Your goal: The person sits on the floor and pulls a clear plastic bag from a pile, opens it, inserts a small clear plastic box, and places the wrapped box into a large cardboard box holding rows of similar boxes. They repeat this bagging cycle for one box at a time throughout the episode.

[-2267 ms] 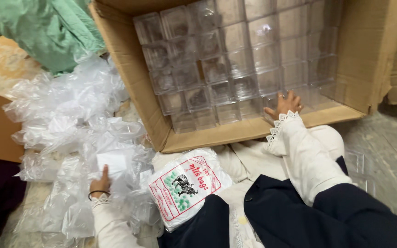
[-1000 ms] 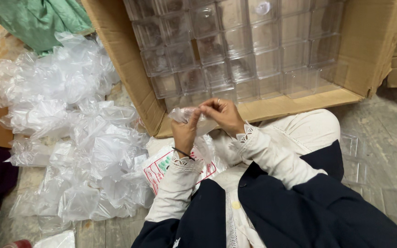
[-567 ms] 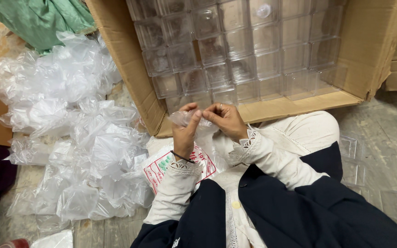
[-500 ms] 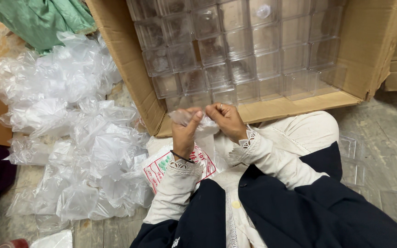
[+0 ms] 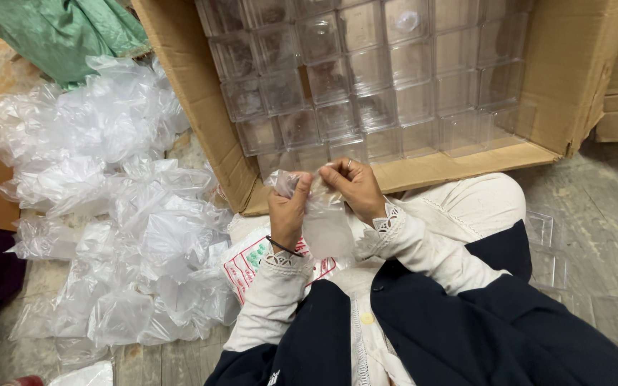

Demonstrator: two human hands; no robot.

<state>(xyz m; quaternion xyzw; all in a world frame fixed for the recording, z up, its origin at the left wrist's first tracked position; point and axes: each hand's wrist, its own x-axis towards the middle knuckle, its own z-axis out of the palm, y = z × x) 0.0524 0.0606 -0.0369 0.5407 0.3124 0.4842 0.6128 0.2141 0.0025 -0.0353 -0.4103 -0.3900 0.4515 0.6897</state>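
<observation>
Since a couple of seconds ago both hands have left their separate spots, the left off the bag pile and the right off the box rim, and now meet over the lap; judging by that, one bag is picked and being worked open.

Pile of clear plastic bags (image 5: pixel 119 214) sits at 9 o'clock on the floor, crumpled, glossy.

Left hand (image 5: pixel 289 209) pinches the small clear plastic bag (image 5: pixel 323 218) at its top edge; right hand (image 5: pixel 355 187) pinches the same edge from 3 o'clock. The bag hangs between them, thin, see-through, wrinkled, apparently empty.

Printed packet (image 5: pixel 252 259) lies on the lap below.

Cardboard box (image 5: pixel 202 129) at 12 o'clock holds rows of clear plastic boxes (image 5: pixel 366 86).
</observation>
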